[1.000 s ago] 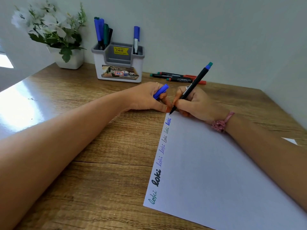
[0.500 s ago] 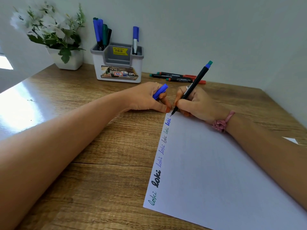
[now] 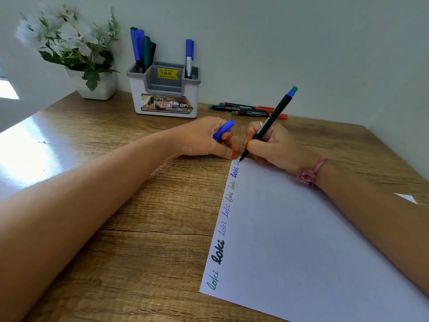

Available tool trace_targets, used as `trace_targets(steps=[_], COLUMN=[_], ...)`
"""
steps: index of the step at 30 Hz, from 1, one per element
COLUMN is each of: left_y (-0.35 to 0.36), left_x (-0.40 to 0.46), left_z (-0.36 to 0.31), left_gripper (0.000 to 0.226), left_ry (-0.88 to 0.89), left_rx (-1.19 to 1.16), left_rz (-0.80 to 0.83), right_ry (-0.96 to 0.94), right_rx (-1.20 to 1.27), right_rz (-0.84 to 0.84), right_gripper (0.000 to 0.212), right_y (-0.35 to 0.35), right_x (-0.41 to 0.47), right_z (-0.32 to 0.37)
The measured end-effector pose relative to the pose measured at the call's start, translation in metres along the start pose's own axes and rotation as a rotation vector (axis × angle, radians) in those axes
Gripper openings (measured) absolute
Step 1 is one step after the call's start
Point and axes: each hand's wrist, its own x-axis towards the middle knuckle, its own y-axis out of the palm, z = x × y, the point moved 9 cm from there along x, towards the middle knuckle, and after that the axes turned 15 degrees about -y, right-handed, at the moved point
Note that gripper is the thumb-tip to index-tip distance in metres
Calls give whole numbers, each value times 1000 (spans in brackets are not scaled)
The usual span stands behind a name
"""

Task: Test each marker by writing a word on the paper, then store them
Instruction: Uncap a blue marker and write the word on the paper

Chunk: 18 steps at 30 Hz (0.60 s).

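Observation:
My right hand grips a thin black marker with a blue-green end, its tip touching the far left corner of the white paper. A column of "loki" words in several colours runs down the paper's left edge. My left hand rests on the table beside that corner, its fingers closed around a blue cap and a fingertip pressing the paper's corner. A white and grey marker holder at the back holds several capped markers. Three markers lie on the table behind my hands.
A white pot with white flowers stands at the back left by the wall. The wooden table has a bright glare patch at its left side. Walls close in behind and to the right.
The marker tip has shifted slightly along the paper's top corner, where a new faint word has begun. My left hand has stayed in place with the cap.

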Motion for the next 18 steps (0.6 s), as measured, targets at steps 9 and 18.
trace_targets(steps=[9,18], left_y=[-2,-1], left_x=[1,2], left_z=[0,0], left_gripper=[35,33], left_ry=[-15,-21], left_rx=[-41,-43], left_rz=[-2,-4], right_ry=[7,0], right_rx=[-23,-24], right_rz=[-9,-28], right_gripper=[4,12], right_y=[-2,-5], right_x=[0,0], right_z=[0,1])
